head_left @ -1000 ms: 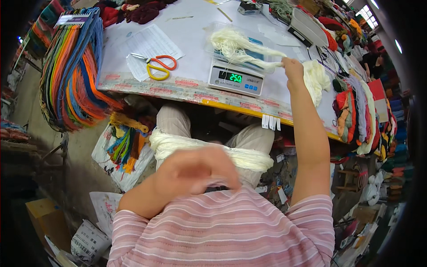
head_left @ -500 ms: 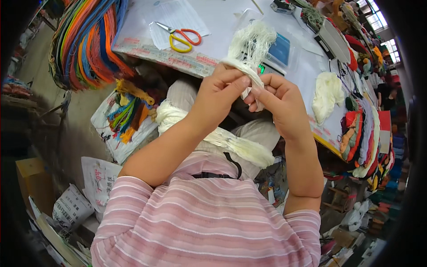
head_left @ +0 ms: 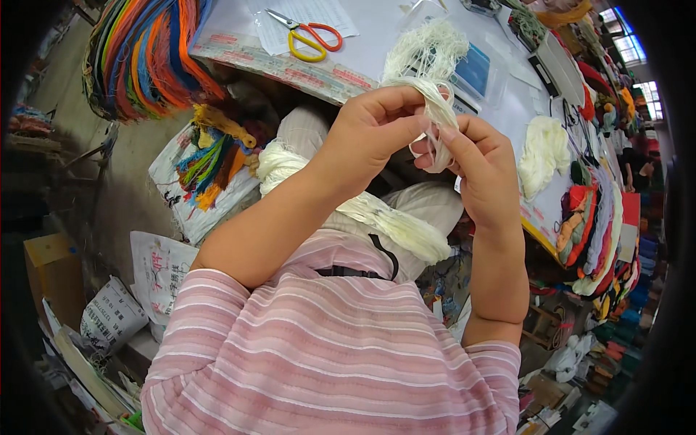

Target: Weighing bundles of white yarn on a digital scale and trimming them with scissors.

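Observation:
Over the table's near edge, both hands work on a small looped skein of white thread (head_left: 440,112). My left hand (head_left: 380,138) pinches it from one side, thumb pointing toward the strands. On the other side my right hand (head_left: 478,163) grips its lower end between thumb and fingers. Right behind it lies a loose, tangled heap of white thread (head_left: 429,52); I cannot tell whether the two are joined. A thick cream-white skein (head_left: 395,225) rests across my lap. Another white skein (head_left: 544,156) lies on the table to the right.
Scissors (head_left: 308,40) with one red and one yellow handle lie on a printed sheet (head_left: 344,22). A blue-topped scale (head_left: 473,71) sits behind the thread. Multicoloured hanks (head_left: 148,58) hang at the far left; more coloured skeins (head_left: 591,217) crowd the right edge.
Both hands have shifted right with the skein, which is now spread into a looser loop instead of a tight twist. The scale's green display has become hidden.

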### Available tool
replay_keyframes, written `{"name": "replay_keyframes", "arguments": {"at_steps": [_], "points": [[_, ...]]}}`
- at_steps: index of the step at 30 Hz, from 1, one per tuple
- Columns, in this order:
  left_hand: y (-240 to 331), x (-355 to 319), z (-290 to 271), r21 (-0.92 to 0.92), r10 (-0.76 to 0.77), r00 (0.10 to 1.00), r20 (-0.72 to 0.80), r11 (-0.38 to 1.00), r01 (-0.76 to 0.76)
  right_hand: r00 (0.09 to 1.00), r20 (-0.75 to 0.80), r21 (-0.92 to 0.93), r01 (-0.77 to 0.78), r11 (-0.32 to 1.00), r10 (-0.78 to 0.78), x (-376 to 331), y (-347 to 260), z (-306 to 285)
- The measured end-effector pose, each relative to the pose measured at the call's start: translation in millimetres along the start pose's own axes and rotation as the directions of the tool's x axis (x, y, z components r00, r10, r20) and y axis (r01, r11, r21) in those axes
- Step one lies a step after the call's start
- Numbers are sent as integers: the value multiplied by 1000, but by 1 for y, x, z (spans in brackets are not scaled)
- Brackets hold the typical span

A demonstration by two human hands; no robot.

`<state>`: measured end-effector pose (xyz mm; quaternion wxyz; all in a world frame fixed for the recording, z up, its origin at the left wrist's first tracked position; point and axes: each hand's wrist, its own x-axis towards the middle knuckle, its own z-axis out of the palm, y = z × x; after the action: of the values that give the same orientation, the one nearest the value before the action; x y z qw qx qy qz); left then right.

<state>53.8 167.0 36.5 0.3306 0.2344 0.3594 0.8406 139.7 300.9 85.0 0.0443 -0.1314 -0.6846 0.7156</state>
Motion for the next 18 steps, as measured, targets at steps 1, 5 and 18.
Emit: {"name": "replay_keyframes", "arguments": {"at_steps": [1,5,18], "points": [[-1,0,-2,-42,-29,1000,10,999,29,1000,-11,19,2,1000,-1,0,1,0],[0,1,-1,-123,-60,998,7,991,61,998,-31,-16,59,998,-59,2,6,-6],[24,-9,-32,-43,-390,856,340,903,428,961,254,-1,111,994,-107,60,-47,-62]]}}
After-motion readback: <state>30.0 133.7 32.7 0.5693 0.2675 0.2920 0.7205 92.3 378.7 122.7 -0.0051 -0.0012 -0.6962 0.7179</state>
